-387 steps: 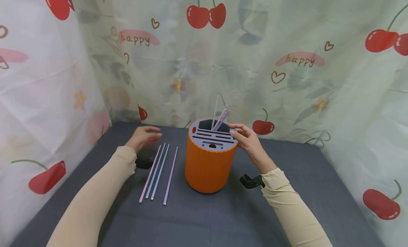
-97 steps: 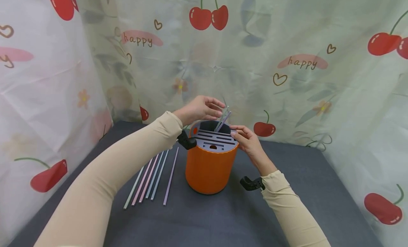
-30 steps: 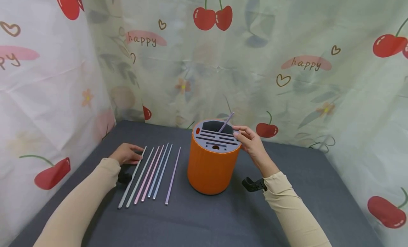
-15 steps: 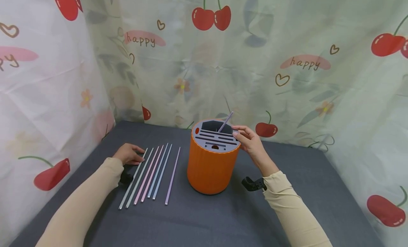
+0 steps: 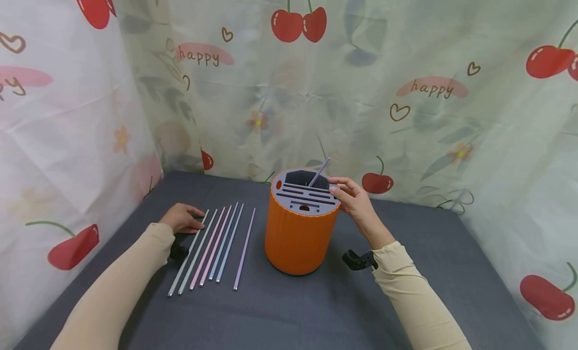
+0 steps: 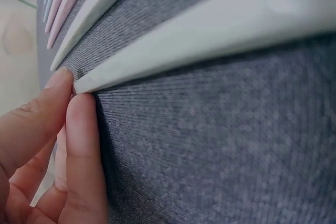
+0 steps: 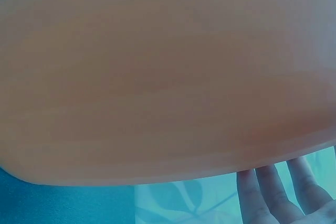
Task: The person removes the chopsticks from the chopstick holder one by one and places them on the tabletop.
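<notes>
My left hand (image 5: pixel 182 218) pinches the far, thin tip of the leftmost pale green chopstick (image 5: pixel 186 259). In the left wrist view, thumb and forefinger meet at that tip, and the chopstick (image 6: pixel 199 40) lies on the cloth. Beside it, a second pale green, two pink (image 5: pixel 212 249), two blue (image 5: pixel 229 244) and, a little apart, one lilac chopstick (image 5: pixel 244 252) form a row. My right hand (image 5: pixel 356 202) grips the top right rim of an orange knife block (image 5: pixel 298 239) with a slotted grey top. One lilac chopstick (image 5: pixel 320 171) leans in its rear opening.
A dark grey cloth (image 5: pixel 271 320) covers the table. Curtains (image 5: pixel 307 129) with cherry prints hang behind and at both sides. The block's orange wall (image 7: pixel 168 77) fills most of the right wrist view.
The row has grown leftward since the earliest frame, while chopsticks in the block have dwindled to one. My left hand came from the block to the row's left end. My right hand stays on the rim.
</notes>
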### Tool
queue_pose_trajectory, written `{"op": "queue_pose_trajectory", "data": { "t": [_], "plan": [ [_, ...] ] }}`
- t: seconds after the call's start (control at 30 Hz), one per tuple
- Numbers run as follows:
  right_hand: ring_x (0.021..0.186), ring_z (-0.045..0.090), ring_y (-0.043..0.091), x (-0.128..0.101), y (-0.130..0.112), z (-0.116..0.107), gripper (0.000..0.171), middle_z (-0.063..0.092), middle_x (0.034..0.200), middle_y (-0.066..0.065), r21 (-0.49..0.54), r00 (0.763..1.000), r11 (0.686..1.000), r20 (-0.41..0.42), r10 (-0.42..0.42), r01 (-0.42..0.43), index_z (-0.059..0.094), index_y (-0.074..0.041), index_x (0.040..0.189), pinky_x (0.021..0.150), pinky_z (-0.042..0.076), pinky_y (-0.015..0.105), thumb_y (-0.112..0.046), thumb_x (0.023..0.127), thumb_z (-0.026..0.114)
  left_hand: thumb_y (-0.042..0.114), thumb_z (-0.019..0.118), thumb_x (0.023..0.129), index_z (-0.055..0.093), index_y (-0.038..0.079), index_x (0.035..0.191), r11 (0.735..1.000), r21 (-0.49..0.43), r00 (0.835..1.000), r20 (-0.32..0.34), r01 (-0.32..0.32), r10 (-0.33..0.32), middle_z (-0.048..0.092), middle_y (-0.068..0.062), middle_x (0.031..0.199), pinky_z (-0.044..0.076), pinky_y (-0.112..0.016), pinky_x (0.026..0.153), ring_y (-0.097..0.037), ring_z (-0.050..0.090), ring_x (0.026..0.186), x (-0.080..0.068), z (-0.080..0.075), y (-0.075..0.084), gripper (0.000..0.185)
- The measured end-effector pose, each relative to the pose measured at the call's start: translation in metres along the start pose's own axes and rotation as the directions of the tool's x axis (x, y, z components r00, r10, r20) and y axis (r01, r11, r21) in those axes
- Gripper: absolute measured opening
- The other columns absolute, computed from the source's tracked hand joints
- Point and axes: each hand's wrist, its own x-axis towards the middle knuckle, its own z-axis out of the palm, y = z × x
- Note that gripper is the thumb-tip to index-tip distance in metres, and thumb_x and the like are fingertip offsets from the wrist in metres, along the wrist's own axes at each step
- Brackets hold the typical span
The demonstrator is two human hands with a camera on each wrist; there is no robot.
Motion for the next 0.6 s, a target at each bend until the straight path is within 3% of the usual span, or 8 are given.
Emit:
{"op": "queue_pose_trajectory", "data": {
  "t": [0.2, 0.33, 0.47, 0.6],
  "plan": [
    [0.102, 0.058, 0.014, 0.0, 0.0, 0.0, 0.035, 0.059, 0.113, -0.004, 0.009, 1.0, 1.0, -0.006, 0.004, -0.004, 0.054, -0.013, 0.129, 0.086, 0.054, 0.025, -0.028, 0.098, 0.059, 0.0, 0.07, 0.086, 0.056, -0.008, 0.129, 0.999, -0.026, 1.0, 0.022, 0.022, -0.022, 0.059, -0.025, 0.119, 0.06, -0.028, 0.065, -0.01, 0.066, 0.067, 0.002, -0.002, 0.0, 0.046],
    [0.102, 0.058, 0.014, 0.001, 0.001, 0.0, 0.034, 0.059, 0.113, -0.004, 0.013, 1.0, 1.0, -0.006, 0.005, -0.005, 0.055, -0.014, 0.128, 0.086, 0.054, 0.024, -0.028, 0.098, 0.059, 0.01, 0.063, 0.094, 0.049, -0.007, 0.136, 0.997, -0.081, 0.998, 0.061, -0.016, 0.021, 0.058, -0.025, 0.127, 0.06, -0.031, 0.079, -0.022, 0.068, 0.092, -0.001, -0.009, 0.01, 0.047],
    [0.102, 0.058, 0.014, 0.001, 0.002, 0.0, 0.033, 0.059, 0.114, -0.004, 0.017, 1.0, 1.0, -0.008, 0.007, -0.007, 0.055, -0.015, 0.127, 0.086, 0.054, 0.024, -0.028, 0.098, 0.059, 0.019, 0.055, 0.1, 0.039, -0.001, 0.145, 0.98, -0.153, 0.984, 0.104, -0.126, 0.143, 0.045, -0.024, 0.144, 0.052, -0.035, 0.098, -0.031, 0.055, 0.123, -0.013, -0.018, 0.039, 0.052],
    [0.102, 0.058, 0.014, 0.001, 0.002, 0.0, 0.033, 0.059, 0.114, -0.004, 0.02, 1.0, 1.0, -0.004, 0.003, -0.003, 0.055, -0.015, 0.128, 0.086, 0.054, 0.024, -0.028, 0.098, 0.059, 0.019, 0.053, 0.101, 0.034, 0.005, 0.149, 0.919, -0.326, 0.951, 0.133, -0.222, 0.277, 0.039, -0.02, 0.149, 0.045, -0.036, 0.107, -0.02, 0.056, 0.121, -0.033, -0.023, 0.089, 0.054]
  ]
}}
